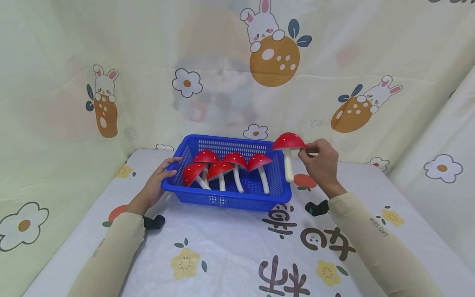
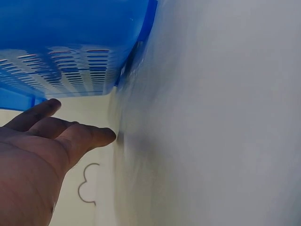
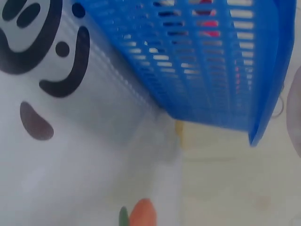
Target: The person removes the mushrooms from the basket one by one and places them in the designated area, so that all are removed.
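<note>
A blue plastic basket [image 1: 226, 201] with slotted walls stands on the table, holding several artificial mushrooms [image 1: 220, 169] with white-dotted red caps and pale stems. At the basket's left end, my left hand [image 1: 154, 183] grips the rim, with fingertips over its edge. From the left wrist view, other fingers [image 2: 84, 136] of this hand reach out under the rim, outside the slotted wall. My right hand [image 1: 322, 165] pinches the cap edge of another artificial mushroom [image 1: 288, 161] between thumb and fingers. That mushroom hangs stem-down over the basket's right end.
A white printed cloth [image 1: 222, 243] covers the table. Behind it hangs a cream curtain [image 1: 148, 49] with rabbit and flower prints, close to the basket's far side. Dark wrist-worn devices [image 1: 155, 222] show beside both sleeves.
</note>
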A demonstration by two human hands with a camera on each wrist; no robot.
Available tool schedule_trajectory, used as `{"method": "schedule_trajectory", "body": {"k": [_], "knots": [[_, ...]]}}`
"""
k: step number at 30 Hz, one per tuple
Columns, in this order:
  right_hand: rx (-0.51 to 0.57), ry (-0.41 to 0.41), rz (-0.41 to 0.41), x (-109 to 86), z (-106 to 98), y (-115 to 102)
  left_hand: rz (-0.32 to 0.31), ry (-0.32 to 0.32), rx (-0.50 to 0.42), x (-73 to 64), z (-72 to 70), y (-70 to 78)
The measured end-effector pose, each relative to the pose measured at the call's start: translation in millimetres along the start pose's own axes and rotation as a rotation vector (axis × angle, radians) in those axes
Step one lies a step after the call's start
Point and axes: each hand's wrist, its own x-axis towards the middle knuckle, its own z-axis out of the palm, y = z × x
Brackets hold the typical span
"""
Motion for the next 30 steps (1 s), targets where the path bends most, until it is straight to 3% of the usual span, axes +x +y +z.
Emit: {"method": "schedule_trajectory", "body": {"k": [8, 13, 23, 30], "knots": [[-0.060, 0.038, 0.064, 1.3, 2, 24, 0.006, 0.001, 0.006, 1.8, -0.1, -2.4], [-0.119, 0.000, 0.106, 0.9, 6, 40, 0.009, 0.001, 0.012, 2.0, -1.0, -3.3], [-0.267, -0.222, 0.164, -7.9, 17, 68, 0.014, 0.003, 0.015, 3.0, -1.0, -5.1], [-0.317, -0.363, 0.181, -13.9, 21, 75, 0.020, -0.002, 0.012, 3.3, -2.0, -5.5]]}}
